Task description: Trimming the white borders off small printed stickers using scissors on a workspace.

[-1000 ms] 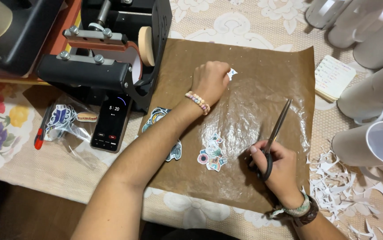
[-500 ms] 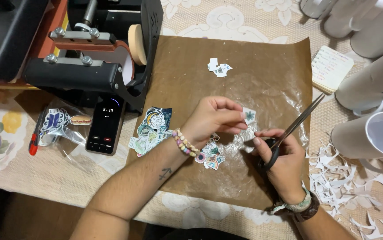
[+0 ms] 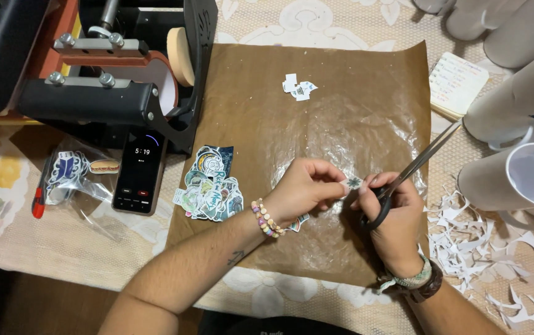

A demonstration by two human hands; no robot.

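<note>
Sticker cutout (image 3: 353,183), a small piece with a dark star-like mark, sits pinched between the fingertips of the left hand (image 3: 304,189) and the thumb side of the right hand (image 3: 394,214), low over the middle of the brown paper sheet (image 3: 353,93). That sheet is the largest thing here, spread flat over a lace tablecloth (image 3: 124,248); its far half is bare apart from a few white paper bits (image 3: 298,87). At the upper left stands a black mug press (image 3: 112,80), with a phone (image 3: 140,174) lying against its base and a clear bag of stickers (image 3: 75,177) further left. White mugs (image 3: 527,180) crowd the right edge, near a small notepad (image 3: 459,84) and a litter of white paper trimmings (image 3: 484,242).

Both forearms come in from the bottom and the hands meet, touching at the cutout. The left wrist wears a bead bracelet. The right hand also grips scissors (image 3: 415,164) through the handle loops, blades closed and pointing up to the right, past the sheet's edge. A pile of cut stickers (image 3: 211,186) rests on the sheet's left edge, just beside the left wrist.
</note>
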